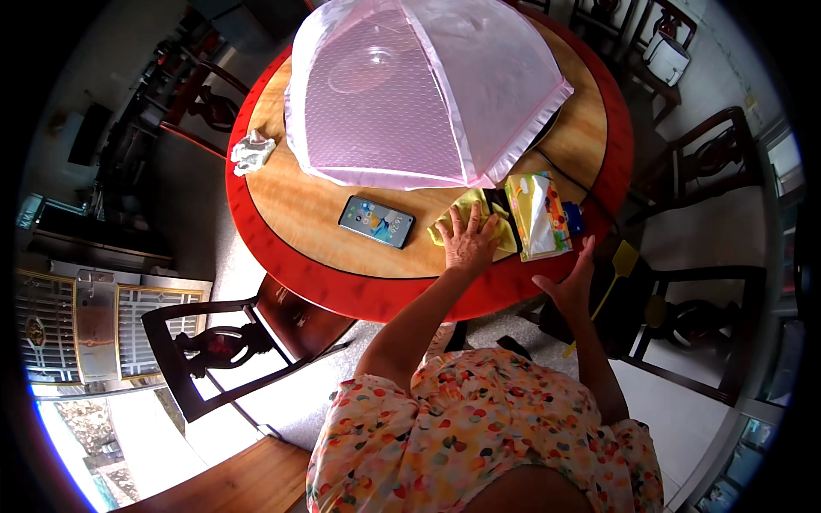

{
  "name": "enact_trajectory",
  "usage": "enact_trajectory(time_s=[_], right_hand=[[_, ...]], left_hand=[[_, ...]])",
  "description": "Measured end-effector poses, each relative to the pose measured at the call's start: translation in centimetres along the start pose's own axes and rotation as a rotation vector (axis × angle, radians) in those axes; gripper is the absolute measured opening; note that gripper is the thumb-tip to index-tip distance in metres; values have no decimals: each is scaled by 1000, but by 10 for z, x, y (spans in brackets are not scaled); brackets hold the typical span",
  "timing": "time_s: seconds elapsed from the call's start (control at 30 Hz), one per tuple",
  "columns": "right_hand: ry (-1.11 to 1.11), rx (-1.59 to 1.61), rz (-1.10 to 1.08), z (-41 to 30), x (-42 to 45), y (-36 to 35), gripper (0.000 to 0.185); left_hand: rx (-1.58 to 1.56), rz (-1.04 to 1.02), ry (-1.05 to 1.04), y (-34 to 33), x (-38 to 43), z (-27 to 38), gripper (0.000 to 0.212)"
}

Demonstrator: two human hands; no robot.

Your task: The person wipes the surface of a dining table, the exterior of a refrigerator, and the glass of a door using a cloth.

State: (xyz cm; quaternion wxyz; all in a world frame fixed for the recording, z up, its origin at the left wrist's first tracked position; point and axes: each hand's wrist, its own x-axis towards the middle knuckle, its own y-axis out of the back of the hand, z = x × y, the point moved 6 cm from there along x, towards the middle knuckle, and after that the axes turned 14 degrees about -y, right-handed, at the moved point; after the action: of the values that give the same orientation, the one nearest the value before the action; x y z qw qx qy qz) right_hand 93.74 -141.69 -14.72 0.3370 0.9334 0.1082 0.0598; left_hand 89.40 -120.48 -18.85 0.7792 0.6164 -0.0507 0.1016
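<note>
My left hand (471, 243) lies on a crumpled yellow cloth (507, 234) near the front edge of a round table (410, 292), its fingers spread over the fabric. Beside the cloth, on its right, is a pack of tissues (539, 215) in colourful printed wrapping, with a white tissue showing on top. My right hand (571, 282) is empty, thumb and fingers apart, near the table's rim just below the tissue pack. A smartphone (376, 222) with a lit screen rests on the wood-patterned tabletop to the left of the cloth.
A pink mesh food cover (385, 115) spans the table's middle. Crumpled white plastic (253, 152) sits at the left rim, a blue packet (573, 218) behind the tissues. A dark wooden chair (224, 346) stands front left; a yellow fly swatter (616, 269) is at right.
</note>
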Motion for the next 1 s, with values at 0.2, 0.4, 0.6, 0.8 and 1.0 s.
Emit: enact_trajectory(time_s=[0.2,0.4,0.6,0.8,1.0], right_hand=[[-35,-6,68,6,3,-20,125],[-105,-110,167,-2,1,-29,124],[-55,-123,285,-13,5,-33,118],[-70,-139,407,-9,15,-38,98],[13,79,303,5,35,-24,93]], left_hand=[[-10,-98,-251,7,-38,4,46],[-148,-228,-367,30,-78,9,48],[-208,-240,-367,32,-76,7,51],[-202,-223,-381,25,-74,9,52],[-101,-205,-334,14,-75,5,57]])
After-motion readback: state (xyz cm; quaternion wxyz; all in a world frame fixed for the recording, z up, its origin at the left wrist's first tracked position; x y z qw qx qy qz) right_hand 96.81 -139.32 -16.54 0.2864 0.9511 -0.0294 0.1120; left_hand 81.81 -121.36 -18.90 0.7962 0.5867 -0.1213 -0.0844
